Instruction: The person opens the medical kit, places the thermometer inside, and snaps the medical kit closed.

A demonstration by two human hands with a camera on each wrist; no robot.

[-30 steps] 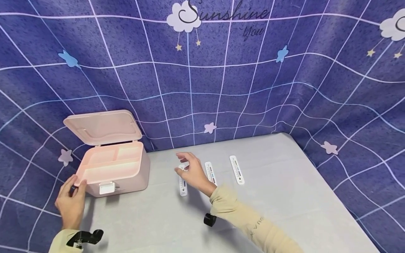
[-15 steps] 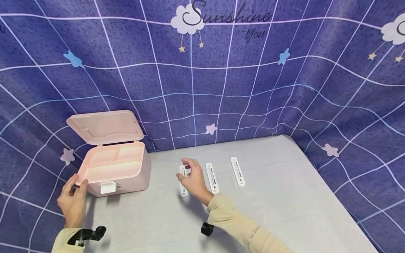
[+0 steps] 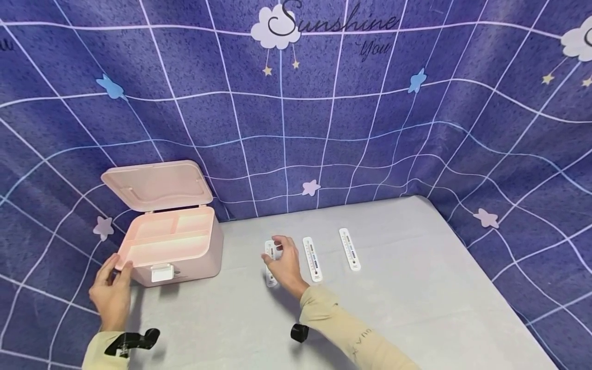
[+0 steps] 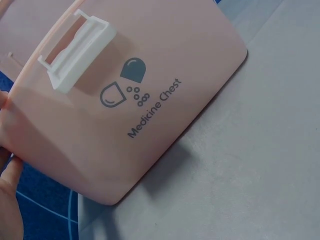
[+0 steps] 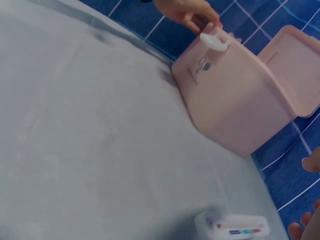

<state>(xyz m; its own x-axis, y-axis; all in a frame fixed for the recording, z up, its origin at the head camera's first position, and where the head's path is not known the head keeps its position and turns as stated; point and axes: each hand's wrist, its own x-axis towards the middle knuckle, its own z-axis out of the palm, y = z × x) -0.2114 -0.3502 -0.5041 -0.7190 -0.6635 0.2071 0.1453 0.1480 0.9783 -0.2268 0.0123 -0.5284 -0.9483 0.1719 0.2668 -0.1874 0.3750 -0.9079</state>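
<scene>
The right hand (image 3: 285, 264) has shifted slightly, leaving the middle thermometer (image 3: 312, 259) fully uncovered and bringing thumb and forefinger about the upper half of the leftmost thermometer (image 3: 270, 248), apparently well placed for a pinch. That strip lies on the bench (image 3: 208, 318) directly beneath the right fingers, which are loosely curved, a gap between them, seemingly gripping nothing; contact is unclear. The left hand (image 3: 112, 298) grips the front-left corner of the open medicine chest (image 3: 196, 267).
</scene>
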